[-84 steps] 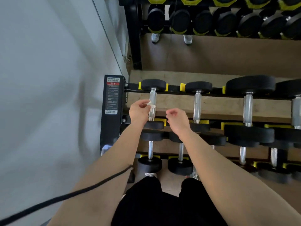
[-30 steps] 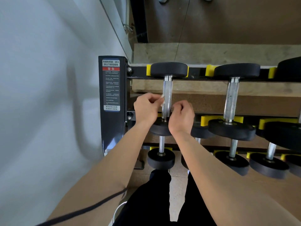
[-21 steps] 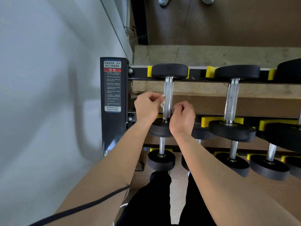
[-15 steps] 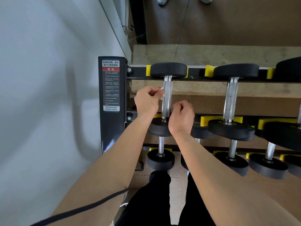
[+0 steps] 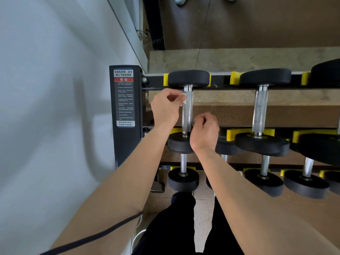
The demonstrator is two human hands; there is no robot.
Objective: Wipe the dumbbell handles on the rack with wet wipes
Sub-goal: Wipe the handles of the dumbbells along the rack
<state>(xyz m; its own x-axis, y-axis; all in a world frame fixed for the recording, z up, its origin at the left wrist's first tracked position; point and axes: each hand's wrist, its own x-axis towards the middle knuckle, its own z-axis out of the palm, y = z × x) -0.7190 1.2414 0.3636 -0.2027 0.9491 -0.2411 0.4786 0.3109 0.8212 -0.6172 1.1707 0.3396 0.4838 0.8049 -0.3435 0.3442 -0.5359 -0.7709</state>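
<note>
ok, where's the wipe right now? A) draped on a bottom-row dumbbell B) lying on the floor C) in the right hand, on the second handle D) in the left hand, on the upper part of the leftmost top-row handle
D: the white wipe is pinched in the left hand against the upper part of the leftmost handle; the right hand is lower on the same handle.

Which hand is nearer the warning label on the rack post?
Left. The left hand, pinching a wet wipe against the handle, sits just right of the warning label. The right hand is beyond the handle, farther away.
</note>
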